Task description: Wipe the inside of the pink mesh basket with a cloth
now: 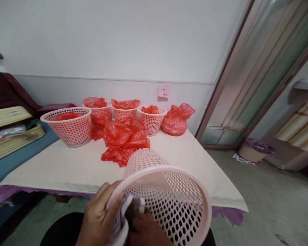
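I hold a pale pink mesh basket (169,191) on its side, its open mouth turned toward me. My left hand (99,215) grips its rim on the left. My right hand (146,230) is inside the mouth, closed on a crumpled white and grey cloth (123,215) pressed against the inner wall. The basket's bottom points toward a heap of red plastic bags (124,140) on the white-covered table (66,167).
Several pink mesh baskets lined with red bags stand at the table's far side, the largest (68,126) on the left. A stuffed red bag (177,119) lies at the right end. A lined bin (255,148) stands on the floor by the glass door.
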The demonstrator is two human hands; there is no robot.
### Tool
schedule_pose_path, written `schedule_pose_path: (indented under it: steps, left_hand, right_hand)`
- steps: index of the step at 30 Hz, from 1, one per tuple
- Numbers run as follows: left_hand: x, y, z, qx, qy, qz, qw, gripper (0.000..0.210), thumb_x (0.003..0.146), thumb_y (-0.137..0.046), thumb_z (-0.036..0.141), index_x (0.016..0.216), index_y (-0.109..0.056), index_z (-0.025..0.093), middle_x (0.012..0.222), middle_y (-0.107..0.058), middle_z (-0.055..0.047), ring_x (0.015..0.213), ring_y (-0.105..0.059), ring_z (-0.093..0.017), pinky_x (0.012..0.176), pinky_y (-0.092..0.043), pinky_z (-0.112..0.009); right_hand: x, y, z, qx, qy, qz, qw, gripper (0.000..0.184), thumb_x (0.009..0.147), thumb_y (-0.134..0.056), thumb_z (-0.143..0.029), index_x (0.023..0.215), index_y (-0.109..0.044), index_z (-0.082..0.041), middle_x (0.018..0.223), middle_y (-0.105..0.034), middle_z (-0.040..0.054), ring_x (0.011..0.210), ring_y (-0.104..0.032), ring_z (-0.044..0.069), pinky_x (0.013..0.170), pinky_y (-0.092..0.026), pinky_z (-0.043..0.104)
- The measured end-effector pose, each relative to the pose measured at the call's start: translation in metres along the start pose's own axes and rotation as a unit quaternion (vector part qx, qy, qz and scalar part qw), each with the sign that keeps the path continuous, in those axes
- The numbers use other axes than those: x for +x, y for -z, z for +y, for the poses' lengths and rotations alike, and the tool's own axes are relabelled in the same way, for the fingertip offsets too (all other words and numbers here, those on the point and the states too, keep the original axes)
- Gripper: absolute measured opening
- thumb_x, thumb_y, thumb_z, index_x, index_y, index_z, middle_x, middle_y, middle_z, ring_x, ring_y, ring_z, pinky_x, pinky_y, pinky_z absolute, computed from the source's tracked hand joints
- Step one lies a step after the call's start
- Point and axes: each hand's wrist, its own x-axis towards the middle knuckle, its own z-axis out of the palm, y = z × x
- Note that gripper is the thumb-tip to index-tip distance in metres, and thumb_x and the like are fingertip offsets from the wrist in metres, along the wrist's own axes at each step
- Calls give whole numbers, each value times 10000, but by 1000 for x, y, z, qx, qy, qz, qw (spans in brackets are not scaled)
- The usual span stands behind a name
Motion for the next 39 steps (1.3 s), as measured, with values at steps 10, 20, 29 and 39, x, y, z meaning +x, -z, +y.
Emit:
schedule_pose_path:
  steps: [10, 20, 29, 39]
  left_hand:
    - [47, -4, 9, -74, 91, -46, 992, 275, 918, -542, 431, 1071, -669, 241, 986, -668, -7, 968, -618, -177, 864, -441, -277]
    - [-11, -22, 6, -111, 182, 56, 975, 368, 873, -568, 487, 1126, -652, 234, 972, -694, -32, 907, -673, -194, 763, -549, -260]
    - [-23, -19, -11, -54, 99, 123, 986, 224, 901, -565, 365, 1017, -701, 231, 985, -750, -21, 855, -702, -164, 756, -554, -220]
    - [-19, -13, -12, 17, -78, 50, 996, 212, 920, -540, 220, 1087, -669, 233, 964, -741, -29, 865, -703, -143, 755, -544, -181]
  right_hand:
    - [-3, 8, -18, -164, -9, 150, 975, 162, 865, -558, -142, 1014, -589, -198, 849, -675, 37, 727, -622, 225, 647, -501, 374]
    - [35, 44, -34, 171, -116, 179, 962, 670, 789, -576, -319, 1417, -369, -212, 1218, -586, 126, 1106, -572, 286, 924, -489, 421]
    - [51, 37, 4, 2, -175, -59, 983, 294, 914, -525, -196, 1171, -639, -282, 1090, -673, 79, 1006, -614, 245, 882, -482, 391]
    - [68, 21, 71, -76, -262, -57, 961, 300, 876, -523, -201, 1133, -678, -198, 1185, -676, 120, 1104, -614, 266, 946, -456, 393]
